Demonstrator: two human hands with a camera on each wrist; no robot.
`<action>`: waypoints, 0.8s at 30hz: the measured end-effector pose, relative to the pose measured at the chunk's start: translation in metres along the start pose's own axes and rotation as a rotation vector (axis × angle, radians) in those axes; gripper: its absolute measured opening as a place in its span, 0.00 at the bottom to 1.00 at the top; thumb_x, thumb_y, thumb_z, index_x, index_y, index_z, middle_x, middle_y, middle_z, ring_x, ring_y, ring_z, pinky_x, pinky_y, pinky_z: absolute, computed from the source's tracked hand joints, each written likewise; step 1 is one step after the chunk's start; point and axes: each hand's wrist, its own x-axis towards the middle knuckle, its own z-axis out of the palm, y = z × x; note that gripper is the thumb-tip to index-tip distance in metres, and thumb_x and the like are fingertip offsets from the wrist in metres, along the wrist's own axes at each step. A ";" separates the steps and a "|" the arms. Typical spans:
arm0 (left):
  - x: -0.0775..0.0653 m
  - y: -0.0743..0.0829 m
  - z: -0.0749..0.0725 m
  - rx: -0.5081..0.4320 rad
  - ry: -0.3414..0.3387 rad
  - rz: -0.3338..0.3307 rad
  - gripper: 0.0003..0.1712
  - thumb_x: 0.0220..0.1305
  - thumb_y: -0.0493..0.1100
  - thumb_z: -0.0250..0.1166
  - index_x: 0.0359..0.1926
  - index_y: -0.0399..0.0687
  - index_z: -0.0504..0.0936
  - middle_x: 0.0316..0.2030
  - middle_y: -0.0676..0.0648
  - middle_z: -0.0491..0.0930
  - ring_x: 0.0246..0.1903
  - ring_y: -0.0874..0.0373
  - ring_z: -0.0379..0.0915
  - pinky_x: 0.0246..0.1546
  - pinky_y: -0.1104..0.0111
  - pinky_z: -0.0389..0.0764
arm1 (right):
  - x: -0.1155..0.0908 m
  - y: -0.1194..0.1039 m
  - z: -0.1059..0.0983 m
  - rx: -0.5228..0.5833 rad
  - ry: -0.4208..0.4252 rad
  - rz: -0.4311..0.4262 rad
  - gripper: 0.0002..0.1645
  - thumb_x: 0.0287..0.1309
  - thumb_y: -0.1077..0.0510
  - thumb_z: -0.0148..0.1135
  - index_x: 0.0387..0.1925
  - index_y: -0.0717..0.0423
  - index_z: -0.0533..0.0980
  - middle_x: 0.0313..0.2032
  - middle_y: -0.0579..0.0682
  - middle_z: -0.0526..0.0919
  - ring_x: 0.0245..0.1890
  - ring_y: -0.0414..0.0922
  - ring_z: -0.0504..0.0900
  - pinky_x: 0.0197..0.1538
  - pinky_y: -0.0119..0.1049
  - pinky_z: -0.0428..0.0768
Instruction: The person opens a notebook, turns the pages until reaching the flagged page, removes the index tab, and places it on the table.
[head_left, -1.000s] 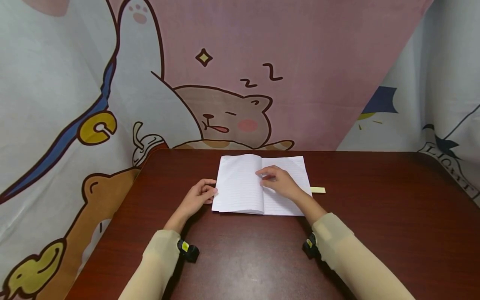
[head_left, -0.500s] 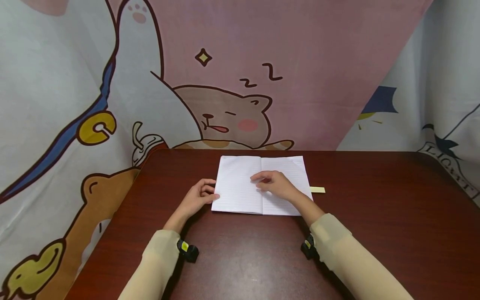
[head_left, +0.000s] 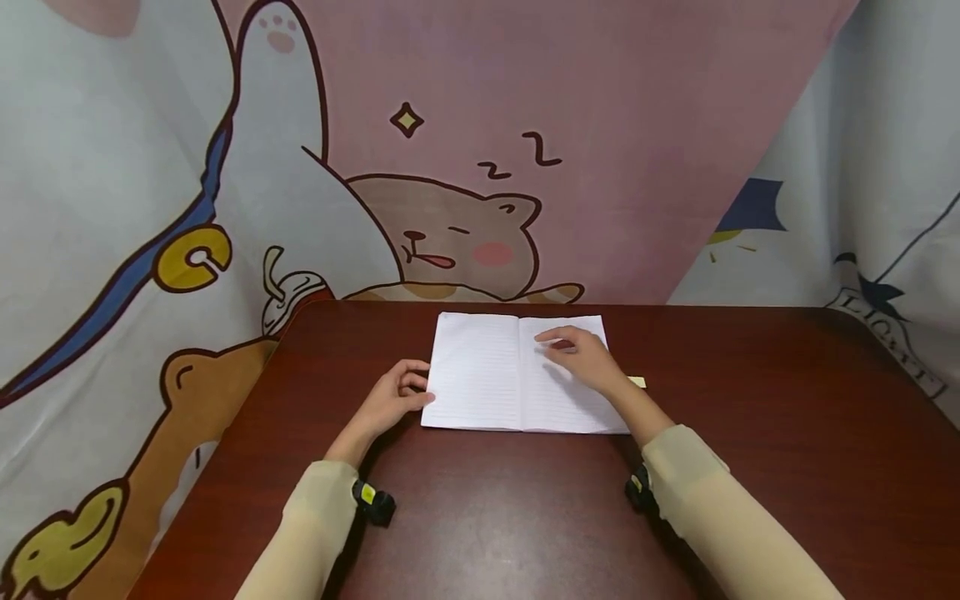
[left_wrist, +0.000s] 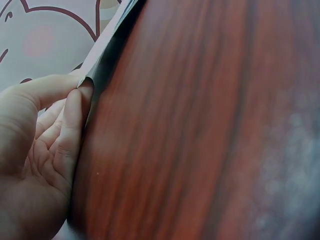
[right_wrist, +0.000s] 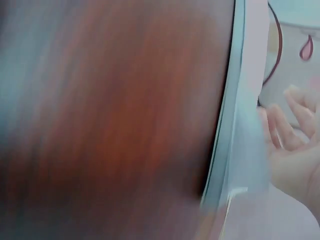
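Observation:
An open notebook (head_left: pixel 476 375) with lined white pages lies on the dark table in the head view. At its left edge my left hand (head_left: pixel 386 402) holds the notebook, the thumb on top. The left wrist view shows the notebook's corner (left_wrist: pixel 92 70) pinched between thumb and finger of that hand (left_wrist: pixel 45 140). My right hand (head_left: pixel 588 360) hovers above the right page, fingers loosely bent and holding nothing. In the blurred right wrist view, this hand (right_wrist: pixel 295 145) is beyond the notebook's edge (right_wrist: pixel 232 120).
A pale yellow strip (head_left: pixel 637 382) sticks out past the notebook's right side, partly covered by my right forearm. The reddish-brown table (head_left: pixel 495 517) has a glossy patch in front. A cartoon-printed cloth (head_left: pixel 600 167) hangs behind and left of it.
A page that was bulging up on the left side now lies flat. My right hand first slid slightly left near the centre fold, then moved right over the right page. My left hand stays put.

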 end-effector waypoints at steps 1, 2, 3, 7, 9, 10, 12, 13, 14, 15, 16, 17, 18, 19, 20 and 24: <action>0.000 0.000 0.000 -0.003 -0.002 0.000 0.29 0.63 0.35 0.68 0.63 0.37 0.70 0.47 0.33 0.81 0.31 0.60 0.73 0.33 0.74 0.76 | -0.001 0.004 -0.006 -0.011 0.032 0.012 0.17 0.63 0.62 0.62 0.53 0.61 0.81 0.58 0.63 0.80 0.54 0.60 0.82 0.57 0.51 0.80; 0.000 0.000 0.000 -0.008 -0.003 0.000 0.29 0.62 0.34 0.68 0.63 0.37 0.70 0.47 0.33 0.80 0.31 0.61 0.73 0.34 0.75 0.76 | -0.003 0.008 -0.012 -0.027 0.065 0.028 0.17 0.63 0.63 0.62 0.53 0.62 0.81 0.58 0.64 0.79 0.55 0.61 0.81 0.57 0.53 0.79; 0.000 0.000 0.000 -0.012 -0.003 -0.002 0.29 0.62 0.34 0.68 0.63 0.37 0.70 0.47 0.32 0.80 0.31 0.61 0.73 0.33 0.74 0.76 | -0.004 0.011 -0.019 -0.035 0.089 0.049 0.17 0.64 0.63 0.61 0.53 0.63 0.81 0.58 0.64 0.78 0.56 0.62 0.80 0.58 0.55 0.78; -0.001 0.001 0.001 -0.020 0.000 -0.002 0.29 0.62 0.34 0.68 0.63 0.36 0.69 0.47 0.32 0.80 0.31 0.62 0.74 0.33 0.74 0.77 | -0.009 0.026 -0.040 -0.098 0.171 0.104 0.18 0.64 0.65 0.60 0.55 0.66 0.79 0.59 0.66 0.75 0.58 0.62 0.76 0.59 0.56 0.75; -0.001 0.001 0.001 -0.017 0.001 -0.003 0.29 0.62 0.34 0.68 0.63 0.36 0.69 0.47 0.32 0.81 0.31 0.62 0.74 0.34 0.74 0.77 | -0.011 0.032 -0.048 -0.125 0.170 0.150 0.21 0.65 0.64 0.59 0.59 0.66 0.76 0.62 0.67 0.73 0.60 0.63 0.74 0.62 0.57 0.73; -0.001 0.001 0.001 -0.016 0.001 -0.003 0.29 0.62 0.34 0.68 0.63 0.36 0.70 0.46 0.32 0.80 0.32 0.62 0.74 0.34 0.75 0.77 | -0.012 0.035 -0.051 -0.136 0.152 0.177 0.23 0.66 0.63 0.59 0.61 0.66 0.74 0.63 0.68 0.71 0.62 0.64 0.73 0.62 0.58 0.72; -0.001 0.001 0.000 -0.013 -0.001 -0.001 0.29 0.62 0.34 0.68 0.62 0.36 0.70 0.46 0.32 0.80 0.32 0.61 0.74 0.35 0.75 0.78 | -0.013 0.040 -0.055 -0.150 0.096 0.237 0.28 0.67 0.60 0.58 0.66 0.65 0.69 0.67 0.69 0.67 0.65 0.65 0.70 0.64 0.60 0.70; 0.000 0.001 0.000 -0.013 -0.003 0.001 0.29 0.62 0.34 0.68 0.62 0.36 0.70 0.46 0.33 0.80 0.32 0.61 0.74 0.35 0.75 0.78 | -0.014 0.042 -0.057 -0.159 0.065 0.261 0.30 0.67 0.59 0.58 0.68 0.65 0.67 0.68 0.70 0.65 0.66 0.66 0.69 0.65 0.60 0.69; 0.000 0.000 0.000 -0.014 -0.004 0.003 0.29 0.62 0.34 0.68 0.62 0.36 0.70 0.46 0.33 0.80 0.32 0.61 0.74 0.36 0.75 0.78 | -0.014 0.044 -0.059 -0.158 0.036 0.279 0.32 0.68 0.58 0.58 0.69 0.66 0.65 0.69 0.70 0.64 0.67 0.66 0.68 0.66 0.60 0.69; 0.001 0.000 0.000 -0.014 -0.006 0.008 0.29 0.62 0.34 0.68 0.62 0.36 0.69 0.46 0.33 0.80 0.32 0.61 0.74 0.36 0.75 0.78 | -0.015 0.045 -0.060 -0.155 0.007 0.293 0.34 0.68 0.57 0.58 0.71 0.66 0.63 0.70 0.70 0.62 0.67 0.67 0.67 0.66 0.61 0.68; 0.001 0.000 0.000 -0.011 -0.008 0.010 0.29 0.62 0.35 0.68 0.62 0.36 0.69 0.46 0.33 0.80 0.32 0.61 0.74 0.36 0.75 0.78 | -0.015 0.047 -0.061 -0.150 -0.014 0.302 0.35 0.68 0.57 0.58 0.71 0.66 0.62 0.70 0.71 0.62 0.68 0.67 0.66 0.67 0.61 0.68; 0.002 -0.001 0.000 -0.009 -0.009 0.012 0.29 0.63 0.35 0.68 0.62 0.36 0.69 0.46 0.33 0.80 0.32 0.62 0.74 0.36 0.75 0.78 | -0.016 0.049 -0.062 -0.141 -0.030 0.301 0.36 0.68 0.57 0.58 0.72 0.67 0.61 0.70 0.71 0.61 0.68 0.67 0.66 0.67 0.61 0.67; 0.002 -0.001 -0.001 -0.007 -0.010 0.013 0.29 0.63 0.35 0.68 0.62 0.36 0.69 0.46 0.33 0.80 0.32 0.62 0.74 0.36 0.75 0.78 | -0.016 0.050 -0.063 -0.136 -0.041 0.291 0.37 0.68 0.57 0.59 0.72 0.68 0.60 0.70 0.71 0.61 0.68 0.68 0.66 0.67 0.61 0.67; 0.002 -0.001 0.000 -0.006 -0.007 0.011 0.29 0.63 0.35 0.68 0.62 0.36 0.69 0.46 0.34 0.81 0.32 0.62 0.75 0.36 0.75 0.79 | -0.016 0.051 -0.063 -0.129 -0.048 0.283 0.37 0.68 0.57 0.59 0.72 0.68 0.60 0.70 0.72 0.60 0.68 0.68 0.66 0.67 0.61 0.67; 0.002 -0.001 -0.001 -0.004 -0.007 0.012 0.29 0.63 0.35 0.68 0.62 0.36 0.69 0.46 0.34 0.81 0.32 0.62 0.75 0.36 0.75 0.78 | -0.016 0.052 -0.064 -0.125 -0.054 0.275 0.38 0.68 0.57 0.59 0.72 0.69 0.59 0.70 0.72 0.59 0.67 0.68 0.65 0.67 0.61 0.67; 0.002 0.000 0.000 -0.001 -0.009 0.012 0.29 0.63 0.34 0.68 0.62 0.36 0.69 0.46 0.33 0.81 0.32 0.62 0.75 0.36 0.75 0.78 | -0.017 0.052 -0.066 -0.136 -0.065 0.257 0.37 0.67 0.57 0.59 0.71 0.69 0.60 0.70 0.73 0.59 0.67 0.69 0.66 0.67 0.62 0.66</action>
